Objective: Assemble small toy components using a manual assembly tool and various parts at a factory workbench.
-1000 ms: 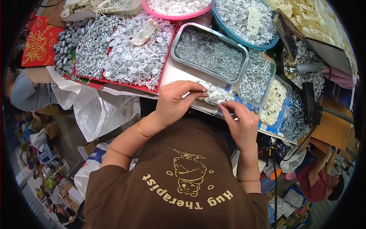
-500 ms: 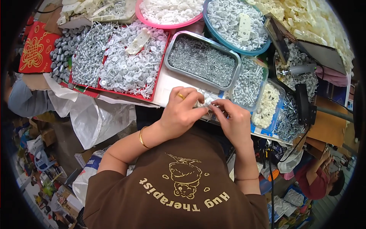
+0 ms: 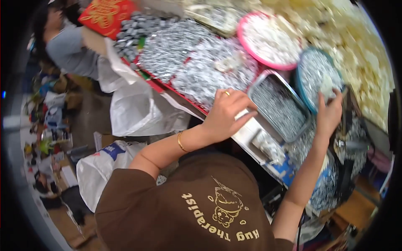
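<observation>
My right hand (image 3: 329,115) reaches into the blue bowl (image 3: 302,90) of metal-and-white fasteners. Its thumb and fingers close around the lower end of a pale plastic plate (image 3: 327,85). Over the table's front edge, near a red tray (image 3: 184,95), hovers my left hand (image 3: 233,109). Its fingers are loosely curled with the thumb apart, and I make out nothing held in them. Between my arms, a whitish piece (image 3: 268,144) with metal bits beside it lies on the table; blur hides its detail.
Beside the blue bowl stand a metal tray (image 3: 289,134) of small screws and a pink bowl (image 3: 241,35) of white parts. Pale plastic pieces (image 3: 356,50) are heaped at the far right. White plastic sheeting (image 3: 134,111) hangs off the front edge. Another person (image 3: 69,52) sits at far left.
My hands have parted. The right one has moved away from the small work to the plate in the blue bowl; the left has let go. The whole view has turned and blurred.
</observation>
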The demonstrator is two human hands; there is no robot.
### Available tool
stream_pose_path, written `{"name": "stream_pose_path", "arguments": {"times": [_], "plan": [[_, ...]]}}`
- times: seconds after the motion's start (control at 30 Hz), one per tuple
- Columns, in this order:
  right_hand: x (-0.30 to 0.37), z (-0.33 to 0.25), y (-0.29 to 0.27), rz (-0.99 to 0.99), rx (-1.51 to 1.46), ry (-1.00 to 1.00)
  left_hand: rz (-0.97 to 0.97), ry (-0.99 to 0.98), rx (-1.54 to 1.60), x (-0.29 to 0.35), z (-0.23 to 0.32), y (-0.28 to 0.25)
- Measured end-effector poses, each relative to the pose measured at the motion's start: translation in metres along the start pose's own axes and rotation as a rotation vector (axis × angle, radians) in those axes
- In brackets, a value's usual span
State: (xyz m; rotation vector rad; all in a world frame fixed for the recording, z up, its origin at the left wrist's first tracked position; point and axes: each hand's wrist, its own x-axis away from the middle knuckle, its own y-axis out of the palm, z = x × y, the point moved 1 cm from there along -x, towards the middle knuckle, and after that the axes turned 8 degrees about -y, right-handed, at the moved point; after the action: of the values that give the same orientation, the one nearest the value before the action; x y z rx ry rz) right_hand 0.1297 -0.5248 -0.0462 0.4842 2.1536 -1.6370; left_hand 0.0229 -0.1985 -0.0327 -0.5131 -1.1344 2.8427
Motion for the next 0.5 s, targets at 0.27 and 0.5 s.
{"name": "stream_pose_path", "arguments": {"times": [0.27,0.5], "plan": [[0.020,-0.030,-0.045,0.175,-0.669,0.158,0.569,-0.638,-1.064,-0.036,-0.208,-0.198],[0.076,-0.066,-0.075,-0.048,-0.931,0.258,0.005,-1.172,-0.907,-0.039,-0.277,-0.237]]}}
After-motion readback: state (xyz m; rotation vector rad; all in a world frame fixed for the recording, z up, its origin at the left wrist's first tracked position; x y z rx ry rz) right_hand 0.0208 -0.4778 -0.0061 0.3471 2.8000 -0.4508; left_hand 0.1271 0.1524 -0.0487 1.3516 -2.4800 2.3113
